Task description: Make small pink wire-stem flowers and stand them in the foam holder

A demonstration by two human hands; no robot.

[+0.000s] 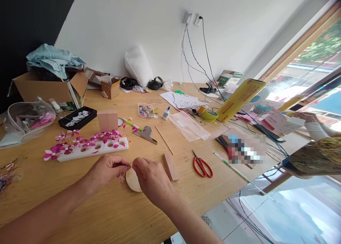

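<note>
Head view: left hand (106, 171) and right hand (150, 178) meeting fingertip to fingertip, both pinched closed on a small pink flower piece (122, 176), apparently half-formed, just above a round wooden disc (132, 181) on the table (80, 208). Finished pink flowers (80, 141) already standing in the white holder (93, 152); several holes remaining unfilled.

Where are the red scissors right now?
In the head view, the red scissors lie on the wooden table, right of the right hand, just past a small wooden block.
</note>
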